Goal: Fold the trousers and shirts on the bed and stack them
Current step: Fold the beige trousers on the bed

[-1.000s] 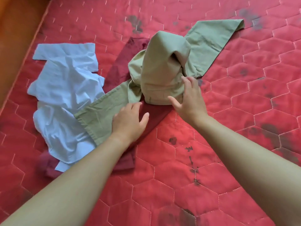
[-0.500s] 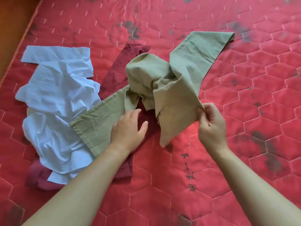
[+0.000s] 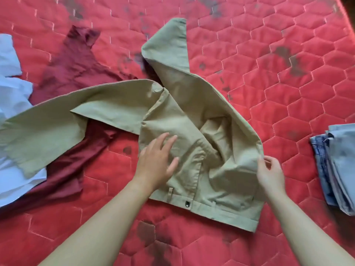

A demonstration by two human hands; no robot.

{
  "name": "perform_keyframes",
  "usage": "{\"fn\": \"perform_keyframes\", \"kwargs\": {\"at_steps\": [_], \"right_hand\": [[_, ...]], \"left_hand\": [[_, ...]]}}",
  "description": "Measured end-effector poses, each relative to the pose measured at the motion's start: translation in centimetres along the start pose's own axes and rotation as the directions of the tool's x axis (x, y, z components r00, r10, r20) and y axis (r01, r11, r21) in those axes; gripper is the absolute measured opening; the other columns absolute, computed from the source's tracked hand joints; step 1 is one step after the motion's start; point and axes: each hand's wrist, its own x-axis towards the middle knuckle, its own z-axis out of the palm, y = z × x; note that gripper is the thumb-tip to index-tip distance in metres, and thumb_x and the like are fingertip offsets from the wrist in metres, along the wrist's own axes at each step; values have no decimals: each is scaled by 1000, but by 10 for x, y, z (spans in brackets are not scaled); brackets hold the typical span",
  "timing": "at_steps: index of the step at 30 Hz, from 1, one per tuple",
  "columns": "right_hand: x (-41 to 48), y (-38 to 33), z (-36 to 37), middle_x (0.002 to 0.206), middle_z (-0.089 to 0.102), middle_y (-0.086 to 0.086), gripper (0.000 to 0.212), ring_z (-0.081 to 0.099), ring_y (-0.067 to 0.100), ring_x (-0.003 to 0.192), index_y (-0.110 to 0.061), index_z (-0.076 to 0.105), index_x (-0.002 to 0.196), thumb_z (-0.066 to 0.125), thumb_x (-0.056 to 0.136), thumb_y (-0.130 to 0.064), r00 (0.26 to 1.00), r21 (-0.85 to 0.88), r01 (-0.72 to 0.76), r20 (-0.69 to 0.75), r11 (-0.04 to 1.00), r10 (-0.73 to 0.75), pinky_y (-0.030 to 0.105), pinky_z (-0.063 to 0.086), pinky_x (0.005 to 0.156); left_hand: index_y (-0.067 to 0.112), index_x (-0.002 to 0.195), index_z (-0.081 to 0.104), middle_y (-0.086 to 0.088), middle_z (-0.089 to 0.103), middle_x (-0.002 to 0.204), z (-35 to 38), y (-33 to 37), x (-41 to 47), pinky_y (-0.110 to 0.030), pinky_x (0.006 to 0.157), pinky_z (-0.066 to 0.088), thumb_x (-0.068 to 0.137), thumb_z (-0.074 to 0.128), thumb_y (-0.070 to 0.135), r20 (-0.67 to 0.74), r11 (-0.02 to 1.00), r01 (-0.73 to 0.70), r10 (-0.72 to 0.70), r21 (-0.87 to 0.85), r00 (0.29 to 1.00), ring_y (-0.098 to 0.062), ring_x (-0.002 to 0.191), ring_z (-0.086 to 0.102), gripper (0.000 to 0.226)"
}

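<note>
Left hand [image 3: 156, 160] is flat, fingers spread, palm down on the seat of the khaki trousers [image 3: 192, 135]; it grips nothing, just pins the cloth. Right hand [image 3: 269, 172] is pinched narrow on the trousers' right side seam, at the hip, thumb and fingertips closed on the fabric edge.

Step in hand, as I read it: laying the trousers out flat before the first fold. Not folded yet.

Trousers sit mid-bed, waistband [image 3: 221, 210] toward the near edge, snap button showing. One leg runs out toward the left edge and doubles back on itself; the other goes up toward the far edge, twisted over at the crotch. Seat area is bunched between the two hands.

Under the left leg: a maroon shirt [image 3: 73, 73], crumpled, partly covered. Past that, at the left edge, a white shirt [image 3: 13, 93], also crumpled, with the leg end lying on it. Near the right edge, well apart from the trousers, a stack of folded denim and pale garments [image 3: 334, 169].

Next move probably needs: a pull on the hip seam to the right to flatten the bunch, then both legs untwisted and laid one on the other, clear of the maroon shirt. Risk: dragging that shirt along.

Quilted red mattress [image 3: 288, 93] carries it all.
</note>
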Motion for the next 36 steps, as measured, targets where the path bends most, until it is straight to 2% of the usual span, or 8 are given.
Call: {"fn": "perform_keyframes", "kwargs": {"at_steps": [4, 9, 14, 19, 25, 28, 32, 36], "right_hand": [[-5, 28, 26, 143, 36, 6, 79, 34, 24, 132, -17, 30, 141, 67, 78, -48, 974, -162, 210, 114, 964, -194, 37, 28, 106], [37, 42, 4, 112, 63, 11, 42, 56, 32, 105, -15, 53, 121, 54, 81, -2, 906, -202, 407, 214, 891, -366, 31, 37, 80], [101, 24, -70, 103, 63, 12, 31, 56, 32, 95, -16, 54, 110, 51, 79, -15, 900, -172, 415, -69, 894, -431, 27, 34, 76], [78, 58, -51, 143, 26, 25, 74, 27, 39, 132, -4, 36, 137, 73, 77, -26, 821, -471, 561, 211, 681, -531, 52, 28, 106], [65, 120, -15, 154, 10, 15, 97, 5, 27, 144, -18, 31, 144, 75, 66, -53, 725, -459, 686, 499, 564, -475, 44, 5, 115], [70, 130, -12, 156, 6, 13, 101, -2, 21, 144, -23, 26, 146, 75, 64, -56, 686, -414, 725, 495, 550, -532, 42, 3, 115], [75, 145, -27, 152, 21, 10, 84, 23, 28, 140, -22, 46, 136, 80, 63, -49, 650, -418, 757, 405, 503, -643, 51, 25, 106], [70, 156, -35, 150, 26, 7, 57, 21, 29, 138, -26, 59, 124, 78, 70, -25, 770, -500, 617, 223, 608, -598, 58, 27, 99]], "left_hand": [[34, 143, 26, 2, 28, 150, 52, 25, 12, -44, 107, 28, 88, 44, 50, 86, 995, 58, -65, 82, 994, -18, 137, 27, 60], [30, 142, 31, 0, 33, 147, 75, 45, 12, -42, 105, 33, 87, 44, 50, 52, 989, 109, -114, 96, 992, -19, 134, 32, 60], [29, 140, 36, 1, 38, 144, 75, 65, -1, -39, 102, 34, 87, 48, 48, 28, 986, 145, -147, 84, 989, -19, 130, 38, 58], [32, 140, 35, 4, 38, 143, 100, 86, -13, -39, 103, 32, 88, 46, 50, 123, 992, 118, -121, 33, 985, -16, 131, 36, 55], [31, 127, 53, 5, 48, 133, 150, 72, -22, -41, 90, 38, 82, 57, 49, 62, 998, 53, -54, 24, 997, -18, 124, 42, 48], [33, 124, 57, 3, 53, 132, 164, 62, -24, -43, 85, 39, 77, 49, 57, -12, 996, 2, -1, 94, 1000, -16, 122, 39, 53], [32, 128, 54, 0, 51, 135, 170, 51, -27, -43, 86, 37, 72, 55, 64, -19, 992, -69, 71, 109, 997, -16, 124, 37, 64], [25, 125, 58, -6, 56, 129, 161, 45, -31, -43, 83, 43, 64, 80, 37, 4, 987, -122, 122, 105, 992, -23, 118, 53, 66]]}}
